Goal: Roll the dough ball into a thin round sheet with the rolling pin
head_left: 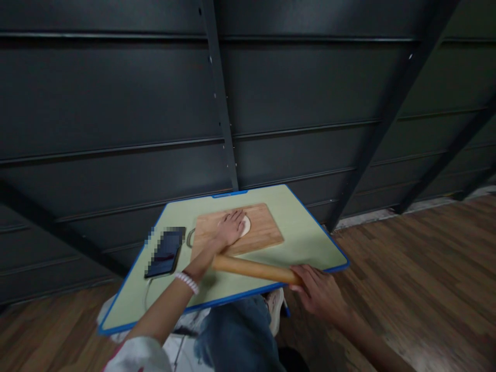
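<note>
A round, flat piece of pale dough (247, 226) lies on a wooden cutting board (265, 227). Over its left part rests my left hand (231, 227), palm down with the fingers stretched out, covering some of the dough. My right hand (315, 289) is wrapped round one end of a wooden rolling pin (256, 269). The pin points left across the near side of the board, its far end close to my left forearm. Whether the pin touches the table cannot be made out.
The board sits on a small pale green table (310, 243) with a blue rim. Left of the board lies a phone (166, 253) with a cable (147, 294). A dark panelled wall (302, 88) stands behind the table, and my knees (236, 330) are below its near edge.
</note>
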`<state>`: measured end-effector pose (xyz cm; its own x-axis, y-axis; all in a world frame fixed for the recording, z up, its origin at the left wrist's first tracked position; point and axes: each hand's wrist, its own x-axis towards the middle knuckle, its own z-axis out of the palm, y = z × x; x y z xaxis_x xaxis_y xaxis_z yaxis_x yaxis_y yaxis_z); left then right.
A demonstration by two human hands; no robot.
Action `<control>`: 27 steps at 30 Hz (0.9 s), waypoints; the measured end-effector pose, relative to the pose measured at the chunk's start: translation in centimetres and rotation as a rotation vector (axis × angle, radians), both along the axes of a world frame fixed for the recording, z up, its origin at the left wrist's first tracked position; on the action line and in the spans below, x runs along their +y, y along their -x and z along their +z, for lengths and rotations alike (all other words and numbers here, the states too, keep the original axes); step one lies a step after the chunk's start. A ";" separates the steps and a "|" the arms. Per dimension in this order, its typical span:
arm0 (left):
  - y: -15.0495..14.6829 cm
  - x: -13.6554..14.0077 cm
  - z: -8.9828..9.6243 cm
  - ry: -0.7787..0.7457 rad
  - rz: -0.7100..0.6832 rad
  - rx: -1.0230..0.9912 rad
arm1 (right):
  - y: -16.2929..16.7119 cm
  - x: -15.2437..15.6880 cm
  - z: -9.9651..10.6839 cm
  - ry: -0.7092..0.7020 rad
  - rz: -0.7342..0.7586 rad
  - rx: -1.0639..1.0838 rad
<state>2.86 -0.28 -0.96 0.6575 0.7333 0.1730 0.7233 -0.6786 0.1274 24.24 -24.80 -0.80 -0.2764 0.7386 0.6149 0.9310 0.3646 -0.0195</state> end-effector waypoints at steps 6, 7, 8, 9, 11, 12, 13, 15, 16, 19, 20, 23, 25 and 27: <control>1.6 -4.1 -0.3 -0.012 -0.030 0.015 | 0.8 4.3 2.6 0.278 -0.190 -0.033; 2.1 -5.1 -0.1 -0.006 -0.057 0.006 | 0.9 5.4 3.2 0.317 -0.211 -0.023; 2.7 -6.1 0.2 -0.008 -0.107 0.000 | 1.1 6.5 3.8 0.337 -0.224 -0.011; 3.3 -7.2 0.6 -0.023 -0.164 -0.008 | 1.2 7.7 4.3 0.342 -0.238 0.005; 4.6 -9.1 1.8 -0.091 -0.283 -0.010 | 1.4 10.0 4.9 0.398 -0.240 0.006; 5.2 -9.7 2.5 -0.144 -0.335 -0.004 | 1.6 11.1 5.1 0.429 -0.250 -0.015; 5.7 -10.1 3.2 -0.197 -0.346 -0.010 | 1.9 12.1 5.1 0.453 -0.242 -0.044; 6.3 -9.8 4.6 -0.289 -0.280 -0.038 | 2.7 13.7 5.0 0.452 -0.169 -0.116; 6.4 -9.1 5.2 -0.321 -0.217 -0.057 | 3.2 14.3 5.0 0.439 -0.124 -0.152; 6.5 -5.8 6.0 -0.354 -0.012 -0.074 | 4.7 15.7 4.8 0.386 0.004 -0.225; 6.4 -4.6 5.9 -0.333 0.049 -0.061 | 5.0 16.1 4.8 0.372 0.038 -0.231; 6.4 -1.9 4.9 -0.199 0.179 0.024 | 5.2 17.4 4.6 0.348 0.110 -0.204; 6.3 -1.4 4.0 -0.142 0.180 0.081 | 4.9 18.1 4.2 0.338 0.127 -0.163; 6.2 -1.6 3.1 -0.157 0.176 0.125 | 4.6 18.6 3.6 0.329 0.109 -0.114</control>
